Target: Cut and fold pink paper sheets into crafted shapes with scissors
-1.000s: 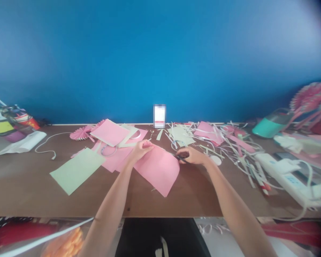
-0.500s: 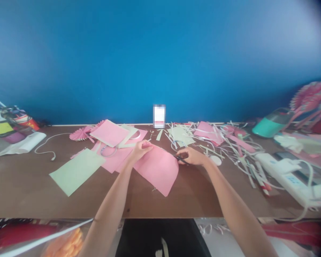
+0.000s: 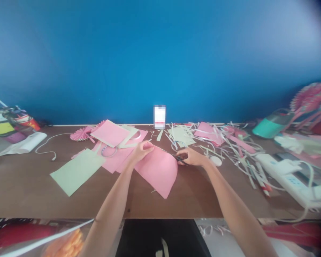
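Observation:
A pink paper sheet [image 3: 159, 169] is raised off the brown table, its right side curling. My left hand [image 3: 143, 150] pinches the sheet's upper left corner. At the sheet's upper right edge, my right hand [image 3: 189, 156] is closed around dark scissors [image 3: 182, 160]; the blades lie along the paper's edge and are partly hidden. Left of the held sheet lie a pale green sheet [image 3: 79, 171] and more pink sheets [image 3: 111, 134], with a roll of tape [image 3: 108, 150] on them. Another roll of tape [image 3: 178, 145] sits just behind my right hand.
Paper strips [image 3: 232, 150] are heaped at the right, near a white power strip [image 3: 283, 178] and a teal container [image 3: 270, 126]. A pink paper fan [image 3: 81, 134] lies at the back left beside a white cable [image 3: 45, 144]. A bright phone-like screen [image 3: 159, 117] stands against the blue wall.
The scissors in my right hand have shifted slightly, their handles now spread a little more. The pink sheet's right edge bends slightly further inward. My left hand keeps its pinch.

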`<state>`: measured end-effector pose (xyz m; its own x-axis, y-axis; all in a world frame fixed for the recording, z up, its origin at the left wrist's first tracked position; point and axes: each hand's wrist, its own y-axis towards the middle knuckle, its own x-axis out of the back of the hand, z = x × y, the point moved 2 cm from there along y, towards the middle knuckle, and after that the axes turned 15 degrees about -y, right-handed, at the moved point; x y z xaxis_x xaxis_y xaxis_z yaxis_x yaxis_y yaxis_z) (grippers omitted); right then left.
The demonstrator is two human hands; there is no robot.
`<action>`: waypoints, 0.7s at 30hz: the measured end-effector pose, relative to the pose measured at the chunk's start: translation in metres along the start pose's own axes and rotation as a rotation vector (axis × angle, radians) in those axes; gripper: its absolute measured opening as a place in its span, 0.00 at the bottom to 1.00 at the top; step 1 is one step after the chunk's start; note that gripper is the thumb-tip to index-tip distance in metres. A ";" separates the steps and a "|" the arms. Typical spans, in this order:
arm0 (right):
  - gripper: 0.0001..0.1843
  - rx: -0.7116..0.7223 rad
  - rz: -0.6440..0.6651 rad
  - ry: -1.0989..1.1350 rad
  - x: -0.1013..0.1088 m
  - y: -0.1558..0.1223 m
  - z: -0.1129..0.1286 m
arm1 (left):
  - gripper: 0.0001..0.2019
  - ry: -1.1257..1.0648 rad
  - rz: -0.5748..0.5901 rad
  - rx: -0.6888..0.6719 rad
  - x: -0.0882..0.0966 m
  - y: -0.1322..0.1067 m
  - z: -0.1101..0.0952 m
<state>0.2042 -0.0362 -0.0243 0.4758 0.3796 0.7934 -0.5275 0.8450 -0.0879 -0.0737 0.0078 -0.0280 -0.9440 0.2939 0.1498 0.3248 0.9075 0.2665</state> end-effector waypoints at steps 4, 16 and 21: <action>0.16 0.002 0.012 0.023 -0.003 0.001 0.000 | 0.11 0.023 0.018 -0.005 -0.003 0.000 -0.002; 0.15 -0.022 0.006 0.059 0.000 -0.002 0.009 | 0.12 0.006 -0.003 0.008 -0.006 -0.001 -0.007; 0.15 -0.042 0.024 0.105 -0.001 -0.002 0.011 | 0.12 -0.023 -0.006 0.028 -0.007 -0.001 -0.007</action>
<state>0.1967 -0.0422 -0.0188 0.5353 0.4356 0.7236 -0.5109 0.8493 -0.1333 -0.0672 0.0032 -0.0229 -0.9471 0.2952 0.1259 0.3178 0.9172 0.2402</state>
